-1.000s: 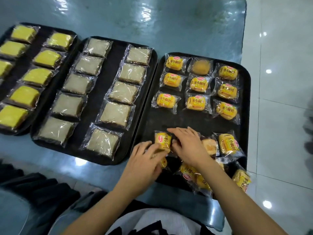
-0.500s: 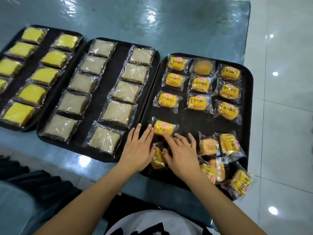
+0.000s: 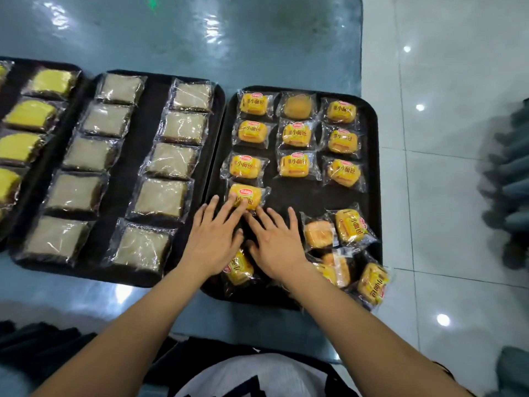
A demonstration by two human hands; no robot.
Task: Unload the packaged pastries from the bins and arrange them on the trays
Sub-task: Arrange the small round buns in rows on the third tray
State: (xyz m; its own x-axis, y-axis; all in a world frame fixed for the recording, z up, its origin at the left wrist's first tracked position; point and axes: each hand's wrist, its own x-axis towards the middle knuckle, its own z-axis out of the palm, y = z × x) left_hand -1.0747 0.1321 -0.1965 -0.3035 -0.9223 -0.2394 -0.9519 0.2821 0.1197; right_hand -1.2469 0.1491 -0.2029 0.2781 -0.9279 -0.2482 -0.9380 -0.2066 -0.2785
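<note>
where the right tray (image 3: 370,156) lies on the desk (image 3: 200,32), both hands are positioned over its near left area. the left hand (image 3: 213,245) lies flat with fingers straight and spread; its fingertips press on the near edge of a wrapped yellow bun (image 3: 246,196), which sits fourth in the column along the tray's left edge. the right hand (image 3: 276,247) lies flat beside it, fingers straight and spread, with the forefinger tip touching the wrapper at the same bun's near right corner. a second wrapped bun (image 3: 239,269) lies partly under the two hands, at the tray's near edge. nine wrapped buns fill three rows at the far end of the tray. a loose cluster of wrapped buns (image 3: 343,247) occupies the near right corner, some overlapping, one overhanging the rim. the middle tray (image 3: 134,156) carries two columns of pale wrapped cakes (image 3: 171,161). the left tray (image 3: 48,156), cut off by the frame edge, carries yellow wrapped cakes (image 3: 30,114).
</note>
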